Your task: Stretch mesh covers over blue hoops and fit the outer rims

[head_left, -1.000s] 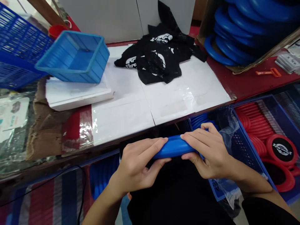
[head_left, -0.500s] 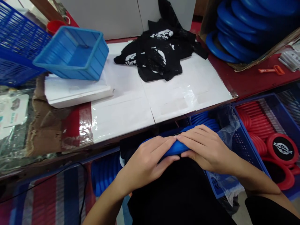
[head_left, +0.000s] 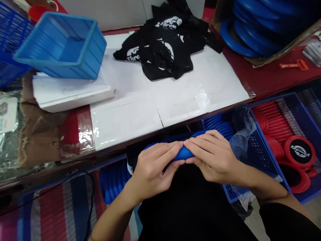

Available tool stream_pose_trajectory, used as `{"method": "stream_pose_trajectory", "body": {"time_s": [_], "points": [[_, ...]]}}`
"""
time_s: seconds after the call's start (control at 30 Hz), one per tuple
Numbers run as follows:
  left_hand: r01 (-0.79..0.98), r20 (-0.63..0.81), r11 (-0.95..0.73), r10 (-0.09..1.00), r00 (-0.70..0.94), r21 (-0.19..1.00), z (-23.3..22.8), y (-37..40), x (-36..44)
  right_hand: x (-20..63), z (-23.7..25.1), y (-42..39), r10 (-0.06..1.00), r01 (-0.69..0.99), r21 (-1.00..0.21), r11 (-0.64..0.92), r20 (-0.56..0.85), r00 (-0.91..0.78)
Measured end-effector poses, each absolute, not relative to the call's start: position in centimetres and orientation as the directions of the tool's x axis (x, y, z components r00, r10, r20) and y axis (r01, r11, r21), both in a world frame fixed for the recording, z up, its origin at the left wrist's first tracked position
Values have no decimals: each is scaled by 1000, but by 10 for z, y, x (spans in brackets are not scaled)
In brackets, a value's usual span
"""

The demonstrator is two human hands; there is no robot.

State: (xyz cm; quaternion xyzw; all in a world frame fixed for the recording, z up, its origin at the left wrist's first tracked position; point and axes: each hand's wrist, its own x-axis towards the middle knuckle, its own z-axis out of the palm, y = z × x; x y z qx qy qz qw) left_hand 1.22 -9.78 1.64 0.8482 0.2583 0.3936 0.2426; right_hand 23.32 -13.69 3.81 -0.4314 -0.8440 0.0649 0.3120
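Desk (head_left: 175, 97) with white sheets is seen shifted up and left in view, with black mesh bags (head_left: 160, 50) and a light-blue basket (head_left: 62, 43) on it. Below its edge, the blue ring (head_left: 184, 153) is gripped by the left hand (head_left: 152, 169) and right hand (head_left: 213, 157), whose fingers, spread apart a second ago, are now closed together at its middle, touching; the ring is judged squeezed tighter.

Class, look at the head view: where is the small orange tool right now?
The orange tool lies at the far right on the red tabletop, just below the cardboard box of blue rings and beyond the basket of red rings.
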Motion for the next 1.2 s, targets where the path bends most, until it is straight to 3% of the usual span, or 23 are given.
{"method": "stream_pose_trajectory", "body": {"time_s": [0.27, 0.4, 0.47, 0.63, 0.73, 1.03, 1.2], "points": [[59, 500, -659, 623, 602, 750, 3, -76, -21, 279, 48, -127, 835, 673, -499, 546, 253, -489], [-3, 474, -584, 656, 588, 812, -1, -67, -32, 296, 50, -127, 815, 627, -531, 570, 265, -516], [54, 451, -602, 652, 609, 797, 4, -68, -28, 294, 48, -128, 813, 627, -525, 576, 281, -511], [208, 469, -776, 546, 694, 596, 25, -77, -1, 282, 46, -127, 774, 632, -454, 628, 279, -568], [223, 462, -816, 501, 732, 533, 30, -81, 10, 279, 47, -127, 752, 629, -423, 653, 265, -603], [239, 603, -796, 585, 542, 556, 13, -86, 26, 263, 33, -133, 795, 725, -369, 581, 448, -409], [189, 583, -763, 607, 540, 619, 18, -79, 21, 261, 39, -124, 800, 725, -365, 584, 411, -437]]}}
